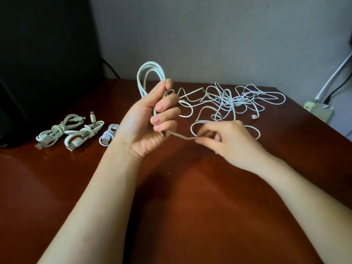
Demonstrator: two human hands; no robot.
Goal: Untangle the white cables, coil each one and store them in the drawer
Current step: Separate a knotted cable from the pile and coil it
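The left hand (150, 119) is raised palm-up over the table (171, 206), fingers curled round a white cable (140, 86). Several loops of that cable stand up out of the top of the fist, gathered side by side, with the thumb tip pressing them against the forefinger. From the bottom of the fist one strand runs off sideways and a little downward to the right hand (226, 138), which pinches it between thumb and fingertips, knuckles up, the other fingers loosely bent. The stretch between the two grips looks fairly taut and hangs just above the wood.

Just behind the right hand's pinch, the same strand seems to curl on into slack loops lying flat on the table, though I cannot follow it for certain. Farther back from both hands, toward the wall, lies the tangle (230, 100): many thin white cables crossed over one another in a loose heap, a plug end showing at its near right edge.

Out past the left wrist, well clear of the held cable, three tied bundles (85, 131) sit in a row on the table, each wrapped round its middle, plugs pointing toward the person. The one nearest the wrist is partly hidden by it. Far off beyond the right hand, a socket box (318, 109) sits low by the wall.
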